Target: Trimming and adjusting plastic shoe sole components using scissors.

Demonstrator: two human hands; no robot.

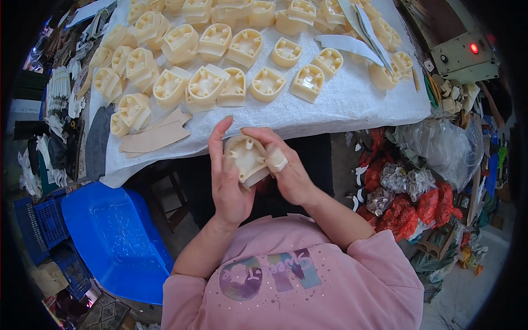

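Both hands are holding one cream plastic piece [248, 160] in front of the person's chest, just below the edge of the table [352, 104]. The left hand [228, 176] is cupping the piece from the left side, with its fingers sticking up beside it. The right hand [286, 165] is gripping it from the right, and its thumb, wrapped in pale tape, is pressing on the edge of the piece. The two hands are close together, both clamped on the piece. Many more cream pieces [220, 60] like it are lying in rows on the white cloth over the table. Flat tan strips [154, 137] are lying near the cloth's left edge. A blue plastic bin [115, 242] is sitting on the floor to the left, and red and clear bags [412, 198] are piling up on the right
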